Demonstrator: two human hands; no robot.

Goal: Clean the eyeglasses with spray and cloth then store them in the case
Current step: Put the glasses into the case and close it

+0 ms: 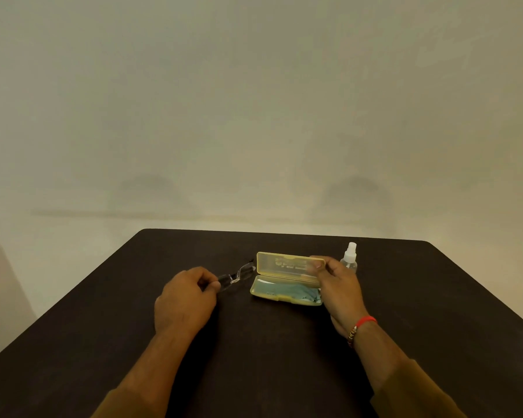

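Observation:
A yellow glasses case [284, 268] lies open on the dark table [254, 342], its lid raised. A pale blue cloth [284, 291] lies inside the case's base. My right hand [337, 285] pinches the right end of the lid between thumb and fingers. The eyeglasses [239, 274], thin-framed with clear lenses, rest on the table left of the case. My left hand [187, 297] grips their near end between thumb and fingers. A small clear spray bottle [350, 257] with a white nozzle stands upright just right of the case, behind my right hand.
The table's far edge [284, 233] runs close behind the case and bottle, with a plain pale wall beyond. A red band and a beaded band circle my right wrist [361, 327].

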